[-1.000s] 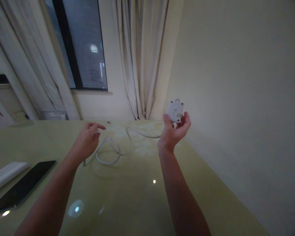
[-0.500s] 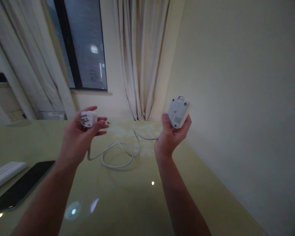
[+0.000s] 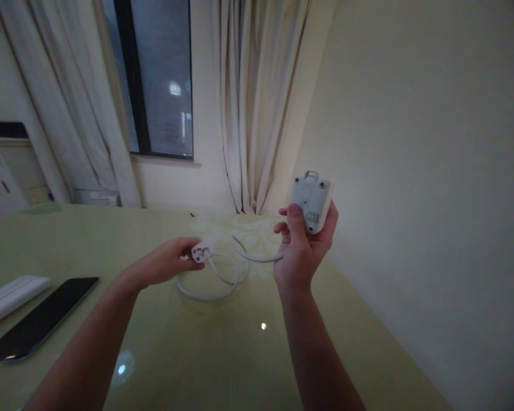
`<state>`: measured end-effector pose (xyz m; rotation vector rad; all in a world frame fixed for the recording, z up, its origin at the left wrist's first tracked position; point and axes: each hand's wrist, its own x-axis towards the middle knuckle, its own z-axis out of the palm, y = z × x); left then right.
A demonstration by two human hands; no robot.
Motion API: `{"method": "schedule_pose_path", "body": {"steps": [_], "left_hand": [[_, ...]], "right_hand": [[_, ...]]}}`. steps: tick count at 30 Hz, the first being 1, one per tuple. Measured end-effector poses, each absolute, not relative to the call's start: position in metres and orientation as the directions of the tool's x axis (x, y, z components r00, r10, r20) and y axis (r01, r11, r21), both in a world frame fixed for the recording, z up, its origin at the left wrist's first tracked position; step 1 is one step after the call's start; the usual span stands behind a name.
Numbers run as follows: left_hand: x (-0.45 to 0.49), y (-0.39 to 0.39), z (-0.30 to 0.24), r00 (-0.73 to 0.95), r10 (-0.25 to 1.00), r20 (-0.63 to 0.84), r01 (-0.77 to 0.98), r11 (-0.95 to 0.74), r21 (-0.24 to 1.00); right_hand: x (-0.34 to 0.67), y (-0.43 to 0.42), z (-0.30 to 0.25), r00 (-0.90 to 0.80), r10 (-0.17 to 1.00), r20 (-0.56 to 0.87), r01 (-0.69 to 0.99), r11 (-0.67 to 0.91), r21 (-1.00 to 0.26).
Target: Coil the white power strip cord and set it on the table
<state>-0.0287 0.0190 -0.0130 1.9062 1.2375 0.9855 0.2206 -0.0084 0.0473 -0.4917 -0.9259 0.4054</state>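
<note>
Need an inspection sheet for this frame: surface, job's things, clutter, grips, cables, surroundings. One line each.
Surface: glossy yellow-green table, with spots of reflected light.
Job's things: white box held up off the table; white plug held low over it.
Clutter: dark phone and a flat white object at the left edge.
Grips: left hand pinches the white plug; right hand wraps the lower part of the white box.
Cables: white cord runs from the plug, loops on the table and goes up to the right hand.
Surroundings: dark window, pale curtains, bare wall.
</note>
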Motion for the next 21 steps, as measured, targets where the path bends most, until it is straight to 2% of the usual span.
{"method": "schedule_pose_path", "body": {"steps": [3, 6, 8, 12, 15, 18, 21], "left_hand": [[-0.038, 0.026, -0.027, 0.219, 0.959, 0.182, 0.596, -0.279, 0.753], [-0.044, 0.029, -0.043, 0.288, 0.957, 0.045, 0.785, -0.263, 0.561], [-0.044, 0.032, -0.056, 0.327, 0.944, -0.054, 0.849, -0.268, 0.455], [-0.039, 0.039, -0.08, 0.326, 0.919, -0.221, 0.909, -0.241, 0.34], [-0.039, 0.046, -0.093, 0.336, 0.91, -0.241, 0.911, -0.249, 0.33], [-0.048, 0.056, -0.104, 0.334, 0.933, -0.131, 0.872, -0.253, 0.419], [-0.06, 0.07, -0.116, 0.16, 0.987, 0.015, 0.858, -0.146, 0.492]], "right_hand": [[0.222, -0.011, 0.051, 0.56, 0.514, 0.65, -0.12, 0.827, -0.55], [0.222, -0.013, 0.052, 0.567, 0.506, 0.65, -0.131, 0.835, -0.535], [0.221, -0.014, 0.051, 0.565, 0.51, 0.649, -0.139, 0.834, -0.534], [0.218, -0.016, 0.049, 0.542, 0.526, 0.656, -0.129, 0.823, -0.553], [0.217, -0.016, 0.048, 0.53, 0.517, 0.672, -0.129, 0.833, -0.538], [0.217, -0.017, 0.048, 0.54, 0.507, 0.672, -0.125, 0.838, -0.531], [0.217, -0.017, 0.048, 0.544, 0.516, 0.661, -0.147, 0.835, -0.531]]}}
